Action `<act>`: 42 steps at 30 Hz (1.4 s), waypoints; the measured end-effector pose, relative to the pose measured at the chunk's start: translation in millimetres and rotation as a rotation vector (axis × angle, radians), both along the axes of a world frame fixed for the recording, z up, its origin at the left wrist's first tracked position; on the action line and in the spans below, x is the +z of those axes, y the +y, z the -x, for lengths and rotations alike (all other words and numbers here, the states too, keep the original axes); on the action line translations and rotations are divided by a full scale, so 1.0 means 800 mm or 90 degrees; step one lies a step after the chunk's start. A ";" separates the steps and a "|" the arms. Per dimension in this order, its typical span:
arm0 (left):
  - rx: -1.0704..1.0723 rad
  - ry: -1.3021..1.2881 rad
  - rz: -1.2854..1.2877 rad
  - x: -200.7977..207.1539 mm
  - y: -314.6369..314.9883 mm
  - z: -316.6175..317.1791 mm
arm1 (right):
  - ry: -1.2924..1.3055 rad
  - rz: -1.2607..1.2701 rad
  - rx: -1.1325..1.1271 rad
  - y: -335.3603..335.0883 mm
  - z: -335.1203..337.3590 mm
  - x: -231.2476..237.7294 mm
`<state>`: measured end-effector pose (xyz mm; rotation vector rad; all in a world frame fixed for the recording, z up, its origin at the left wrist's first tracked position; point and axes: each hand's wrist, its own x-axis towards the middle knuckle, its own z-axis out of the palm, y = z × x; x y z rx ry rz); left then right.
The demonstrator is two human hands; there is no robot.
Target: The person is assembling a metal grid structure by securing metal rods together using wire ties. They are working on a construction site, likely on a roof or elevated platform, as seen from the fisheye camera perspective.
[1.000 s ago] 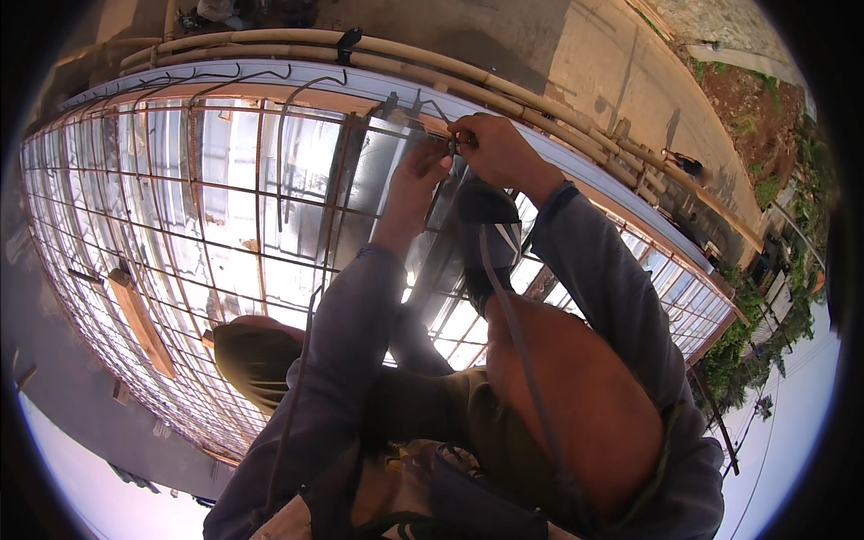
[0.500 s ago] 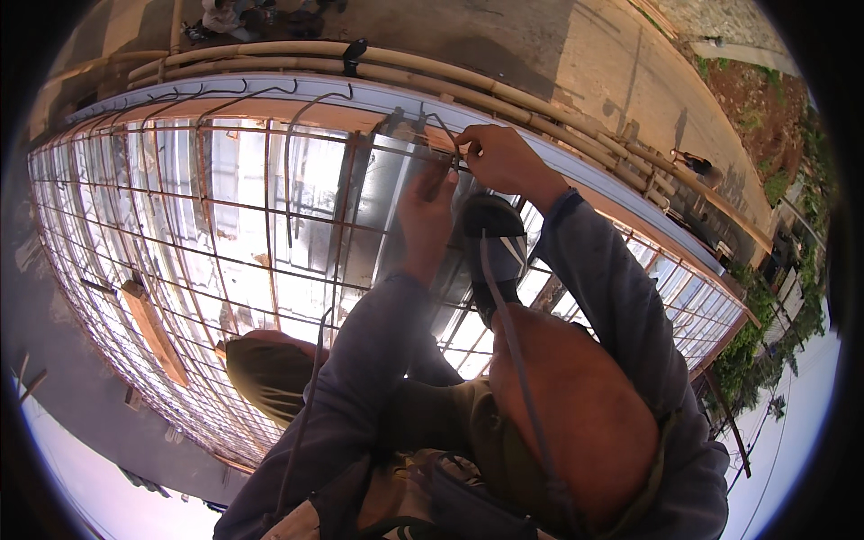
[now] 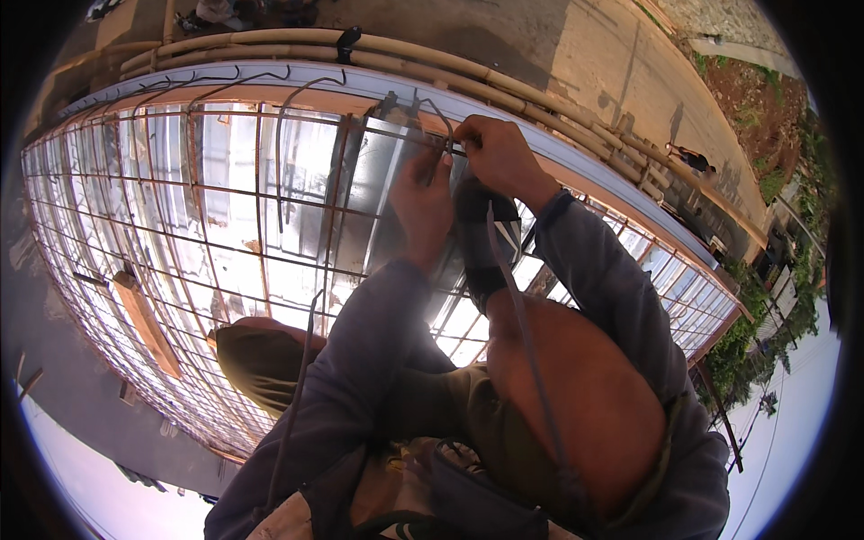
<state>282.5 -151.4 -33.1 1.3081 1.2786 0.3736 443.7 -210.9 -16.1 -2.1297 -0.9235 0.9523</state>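
My left hand is closed around the lower part of a bent steel reinforcing bar at the far edge of a rebar mesh. The bar's hooked end rises between my hands toward the white edge strip. Beside it, my right hand pinches close to where the bar meets the mesh. Whatever lies in those fingertips is too small to make out. Just below my hands, my dark shoe rests over the mesh.
Shiny metal sheeting lies under the mesh. Several hooked bars line the far edge to the left. Bamboo poles run beyond the white edge strip, above a lower ground. A wooden piece lies at left.
The whole view has shifted slightly, with the mesh edge now higher in the picture. Both hands stay at the same hooked bar; the right fingertips have moved a little around it.
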 end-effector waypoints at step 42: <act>-0.177 0.032 -0.235 -0.004 -0.004 0.011 | -0.071 -0.009 0.157 0.013 -0.005 0.062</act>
